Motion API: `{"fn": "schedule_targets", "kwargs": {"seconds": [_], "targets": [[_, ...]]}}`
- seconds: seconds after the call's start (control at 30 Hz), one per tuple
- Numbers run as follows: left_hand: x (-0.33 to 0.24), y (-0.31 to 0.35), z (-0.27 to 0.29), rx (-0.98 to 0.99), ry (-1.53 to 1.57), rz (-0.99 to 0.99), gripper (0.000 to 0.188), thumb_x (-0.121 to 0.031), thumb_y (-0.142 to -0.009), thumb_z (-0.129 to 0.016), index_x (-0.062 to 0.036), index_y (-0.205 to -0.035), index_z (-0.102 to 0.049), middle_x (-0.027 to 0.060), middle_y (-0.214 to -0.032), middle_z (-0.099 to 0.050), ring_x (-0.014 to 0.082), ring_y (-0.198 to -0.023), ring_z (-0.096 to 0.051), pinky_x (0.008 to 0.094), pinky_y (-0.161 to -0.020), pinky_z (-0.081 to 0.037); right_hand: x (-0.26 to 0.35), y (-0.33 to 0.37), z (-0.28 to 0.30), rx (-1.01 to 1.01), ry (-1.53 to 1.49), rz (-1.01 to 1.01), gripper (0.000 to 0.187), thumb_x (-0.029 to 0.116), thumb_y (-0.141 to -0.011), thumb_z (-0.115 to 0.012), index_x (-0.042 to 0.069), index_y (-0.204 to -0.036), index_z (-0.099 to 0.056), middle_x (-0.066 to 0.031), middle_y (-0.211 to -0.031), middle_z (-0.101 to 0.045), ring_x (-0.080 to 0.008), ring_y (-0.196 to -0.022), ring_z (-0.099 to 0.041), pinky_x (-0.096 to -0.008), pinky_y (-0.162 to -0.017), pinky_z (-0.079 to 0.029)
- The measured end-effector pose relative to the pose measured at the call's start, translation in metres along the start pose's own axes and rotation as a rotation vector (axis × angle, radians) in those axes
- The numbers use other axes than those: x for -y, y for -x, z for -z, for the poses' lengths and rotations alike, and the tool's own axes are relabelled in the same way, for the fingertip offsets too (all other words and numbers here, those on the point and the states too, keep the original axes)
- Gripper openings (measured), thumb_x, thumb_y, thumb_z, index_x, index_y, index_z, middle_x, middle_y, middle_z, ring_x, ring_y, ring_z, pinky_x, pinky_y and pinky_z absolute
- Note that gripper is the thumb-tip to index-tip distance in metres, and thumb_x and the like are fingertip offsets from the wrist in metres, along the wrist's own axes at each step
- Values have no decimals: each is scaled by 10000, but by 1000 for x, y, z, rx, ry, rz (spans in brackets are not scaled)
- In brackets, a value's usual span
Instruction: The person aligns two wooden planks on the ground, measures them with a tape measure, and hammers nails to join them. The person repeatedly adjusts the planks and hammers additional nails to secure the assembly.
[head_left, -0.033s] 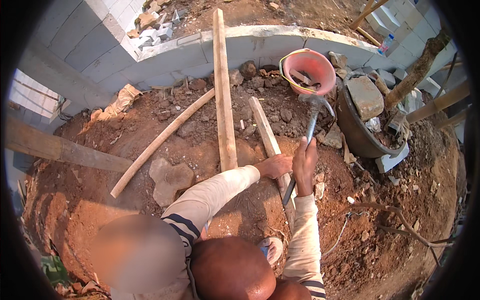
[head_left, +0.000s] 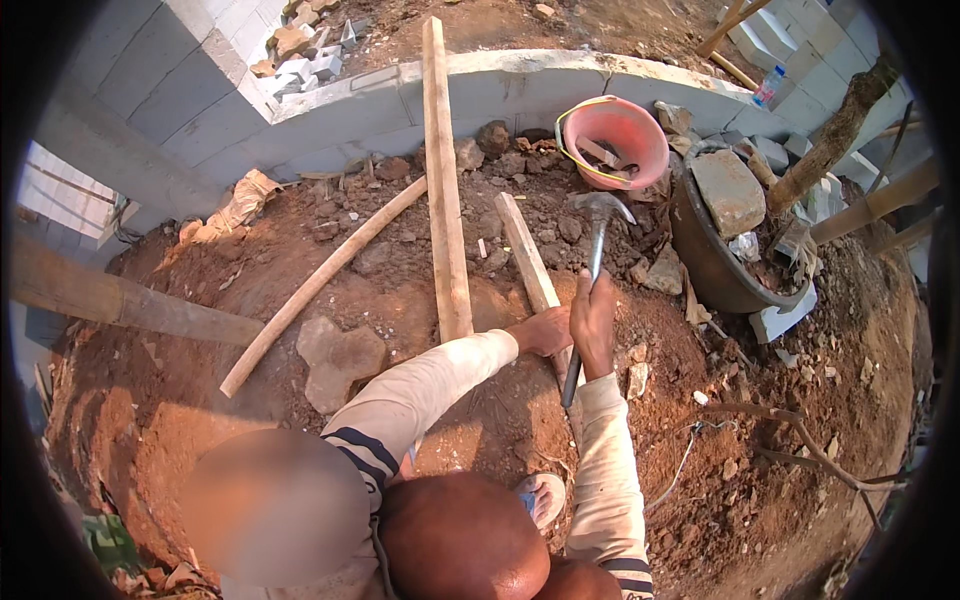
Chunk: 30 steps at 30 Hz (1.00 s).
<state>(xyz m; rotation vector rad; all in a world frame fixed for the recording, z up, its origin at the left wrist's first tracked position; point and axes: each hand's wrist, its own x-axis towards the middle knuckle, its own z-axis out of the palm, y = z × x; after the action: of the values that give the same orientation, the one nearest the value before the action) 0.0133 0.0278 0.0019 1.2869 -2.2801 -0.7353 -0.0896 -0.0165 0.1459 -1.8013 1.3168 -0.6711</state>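
A claw hammer [head_left: 598, 240] with a metal shaft and dark grip is held upright in the view, its head away from me. My right hand [head_left: 593, 322] is closed round its handle. Just left of that, my left hand [head_left: 543, 331] is closed on a short wooden batten [head_left: 527, 250], which slopes away over the soil; its near part runs under my hands and right forearm. Whether a nail is between my left fingers cannot be seen. A longer wooden beam [head_left: 446, 210] lies to the left, its far end over the low block wall [head_left: 520, 95].
Beyond the hammer sits a pink bucket [head_left: 614, 130] with pieces inside. A dark tub [head_left: 700, 240] holding rubble stands to the right. A round pole [head_left: 330, 285] and a flat stone [head_left: 340, 360] lie left. Branches [head_left: 800, 435] lie at right.
My right hand and the hammer have shifted left, toward my left hand. The left hand stays on the batten.
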Motion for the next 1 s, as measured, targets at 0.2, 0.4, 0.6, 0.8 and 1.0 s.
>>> {"fn": "schedule_targets", "kwargs": {"seconds": [0.2,0.4,0.6,0.8,1.0], "targets": [[13,0,13,-37,31,-71,413,-406,-861,-754,-50,-1062,-695,130,-1133,-704,342,-1147,-636,465,-960,-501,-19,-20,-3,83,-113,-175,434,401,-1111,-548,-23,-1051,-617,-108,-767,-589,-213,-729,-609,-436,-681,-495],[-8,-11,35,184,-49,-29,691,-631,-634,-910,-89,-957,-628,87,-986,-636,305,-1021,-649,454,-868,-492,-6,96,183,-13,-517,-283,291,377,-1141,-546,92,-1083,-565,75,-694,-428,-21,-497,-336,-222,-418,-255],[-3,-8,32,137,-39,-120,768,-673,-611,-900,-71,-1010,-638,95,-1047,-640,311,-1048,-628,445,-910,-475,-21,232,262,-270,-166,-729,277,364,-1130,-572,122,-1010,-509,91,-707,-401,-4,-556,-352,-215,-454,-266],[-25,3,50,35,-169,-223,829,-699,-637,-825,-3,-1056,-659,133,-1127,-651,318,-1128,-622,453,-965,-484,-39,311,253,-415,-357,-877,235,349,-1131,-572,133,-1055,-520,98,-701,-391,-3,-546,-344,-204,-425,-272],[-63,-50,123,-161,-269,-449,686,-567,-687,-828,-75,-1134,-659,82,-1153,-705,268,-1147,-668,425,-1006,-505,-25,304,241,-487,-407,-937,222,321,-1152,-525,118,-1071,-560,70,-667,-443,-13,-465,-355,-204,-391,-273]]}}
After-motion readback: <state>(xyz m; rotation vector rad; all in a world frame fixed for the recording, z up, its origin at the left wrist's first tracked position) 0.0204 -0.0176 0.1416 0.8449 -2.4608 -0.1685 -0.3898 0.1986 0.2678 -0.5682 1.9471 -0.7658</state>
